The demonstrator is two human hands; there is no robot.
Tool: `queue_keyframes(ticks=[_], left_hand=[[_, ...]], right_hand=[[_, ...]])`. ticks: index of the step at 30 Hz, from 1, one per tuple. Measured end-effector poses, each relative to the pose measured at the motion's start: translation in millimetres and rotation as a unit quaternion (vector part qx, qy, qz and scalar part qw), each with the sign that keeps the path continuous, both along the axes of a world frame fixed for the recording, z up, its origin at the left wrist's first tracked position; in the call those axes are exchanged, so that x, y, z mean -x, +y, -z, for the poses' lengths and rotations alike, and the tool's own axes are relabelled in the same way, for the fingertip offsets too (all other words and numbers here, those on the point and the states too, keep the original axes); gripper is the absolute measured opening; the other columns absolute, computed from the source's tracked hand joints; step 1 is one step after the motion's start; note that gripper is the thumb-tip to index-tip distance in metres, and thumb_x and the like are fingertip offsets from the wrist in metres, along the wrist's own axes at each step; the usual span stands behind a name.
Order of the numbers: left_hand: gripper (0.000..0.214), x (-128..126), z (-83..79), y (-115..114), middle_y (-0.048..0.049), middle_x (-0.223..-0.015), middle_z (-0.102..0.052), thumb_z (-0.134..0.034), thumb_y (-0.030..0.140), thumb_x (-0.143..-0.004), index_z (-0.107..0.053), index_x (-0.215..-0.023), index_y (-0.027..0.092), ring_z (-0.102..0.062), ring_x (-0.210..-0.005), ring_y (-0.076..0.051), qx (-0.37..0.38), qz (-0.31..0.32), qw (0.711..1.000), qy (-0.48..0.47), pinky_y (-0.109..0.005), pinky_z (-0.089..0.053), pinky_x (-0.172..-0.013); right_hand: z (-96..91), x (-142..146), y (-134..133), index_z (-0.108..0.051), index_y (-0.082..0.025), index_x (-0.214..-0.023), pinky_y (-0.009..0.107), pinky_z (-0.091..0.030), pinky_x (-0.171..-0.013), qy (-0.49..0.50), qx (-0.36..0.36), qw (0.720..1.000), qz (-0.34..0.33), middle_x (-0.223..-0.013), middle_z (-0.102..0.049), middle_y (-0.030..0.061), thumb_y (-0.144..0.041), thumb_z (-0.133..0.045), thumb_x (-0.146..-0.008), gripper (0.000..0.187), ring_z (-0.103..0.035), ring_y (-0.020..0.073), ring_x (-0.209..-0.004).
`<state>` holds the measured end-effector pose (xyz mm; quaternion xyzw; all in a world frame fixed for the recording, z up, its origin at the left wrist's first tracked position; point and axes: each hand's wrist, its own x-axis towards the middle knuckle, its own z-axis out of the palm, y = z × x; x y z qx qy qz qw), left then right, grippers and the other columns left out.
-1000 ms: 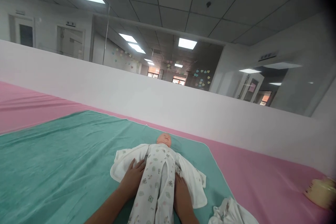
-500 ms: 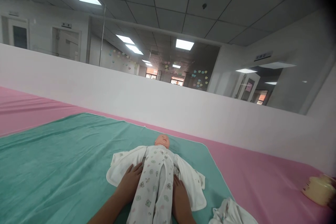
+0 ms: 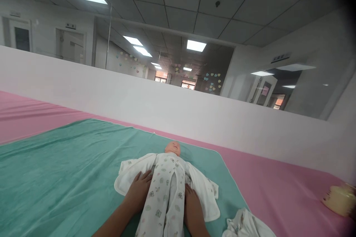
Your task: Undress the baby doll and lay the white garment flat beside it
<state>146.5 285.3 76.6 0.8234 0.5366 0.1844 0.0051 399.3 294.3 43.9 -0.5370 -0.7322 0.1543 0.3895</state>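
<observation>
A baby doll (image 3: 172,148) lies on its back on a green blanket (image 3: 69,163), its head away from me. White printed clothing (image 3: 158,192) covers its front and runs down toward me, with a slit between two legs. Beneath it a white garment (image 3: 204,196) is spread out to both sides. My left hand (image 3: 139,190) rests flat along the clothing's left edge, fingers stretched out on the white garment. Along the opposite edge lies my right hand (image 3: 192,205), its fingers also extended. Both thumbs are hidden by the clothing.
A crumpled white cloth (image 3: 247,226) lies at the blanket's lower right. Pink sheeting (image 3: 278,189) surrounds the blanket, with a yellow container (image 3: 339,200) at far right. A white low wall (image 3: 167,107) with glass above stands behind the doll.
The whole view has shifted very slightly. Both hands stay in the same place beside the doll's clothing.
</observation>
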Motion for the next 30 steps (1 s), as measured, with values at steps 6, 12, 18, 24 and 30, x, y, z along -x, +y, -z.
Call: queue_keyframes(ticks=[6, 12, 18, 24, 30], left_hand=[[0.054, 3, 5.4, 6, -0.0031, -0.146, -0.033, -0.045, 0.038, -0.085, -0.040, -0.138, 0.028, -0.021, -0.137, -0.030, -0.019, -0.039, 0.999, 0.019, -0.052, -0.020, -0.109], [0.059, 2, 10.7, 9, -0.0040, -0.147, -0.031, -0.045, 0.041, -0.085, -0.036, -0.141, 0.027, -0.019, -0.137, -0.030, -0.035, -0.037, 0.998, 0.028, -0.050, -0.022, -0.108], [0.056, 3, 12.4, 9, -0.0055, -0.146, -0.034, -0.044, 0.036, -0.086, -0.037, -0.140, 0.025, -0.021, -0.137, -0.029, -0.047, -0.037, 0.998, 0.033, -0.045, -0.023, -0.108], [0.054, 1, 11.6, 10, -0.0045, -0.145, -0.036, -0.043, 0.039, -0.087, -0.038, -0.139, 0.026, -0.022, -0.136, -0.028, -0.044, -0.038, 0.998, 0.031, -0.046, -0.022, -0.108], [0.054, 2, 11.9, 11, -0.0036, -0.145, -0.036, -0.045, 0.038, -0.086, -0.039, -0.138, 0.028, -0.023, -0.136, -0.029, -0.044, -0.031, 0.998, 0.025, -0.048, -0.023, -0.107]], right_hand=[[-16.8, 0, -4, -0.056, -0.027, -0.124, 0.043, -0.040, -0.100, 0.014, 0.042, 0.997, 0.064, -0.125, -0.055, 0.0031, -0.030, -0.035, -0.085, 0.045, -0.050, 0.0267, -0.115], [-15.1, 1, -6, -0.050, -0.025, -0.129, 0.042, -0.039, -0.102, 0.029, 0.022, 0.998, 0.056, -0.132, -0.049, 0.0010, -0.030, -0.033, -0.085, 0.047, -0.046, 0.0248, -0.121], [-18.2, 0, -8, -0.051, -0.021, -0.128, 0.039, -0.038, -0.104, 0.030, 0.003, 0.999, 0.039, -0.131, -0.050, 0.0033, -0.027, -0.031, -0.087, 0.046, -0.045, 0.0230, -0.121], [-28.4, 0, -12, -0.050, -0.020, -0.128, 0.039, -0.040, -0.102, 0.032, 0.011, 0.999, 0.027, -0.130, -0.051, 0.0042, -0.024, -0.029, -0.088, 0.045, -0.047, 0.0212, -0.119], [-29.3, 3, -14, -0.053, -0.022, -0.124, 0.038, -0.040, -0.102, 0.040, -0.015, 0.999, 0.024, -0.128, -0.052, 0.0040, -0.024, -0.029, -0.089, 0.042, -0.047, 0.0203, -0.120]])
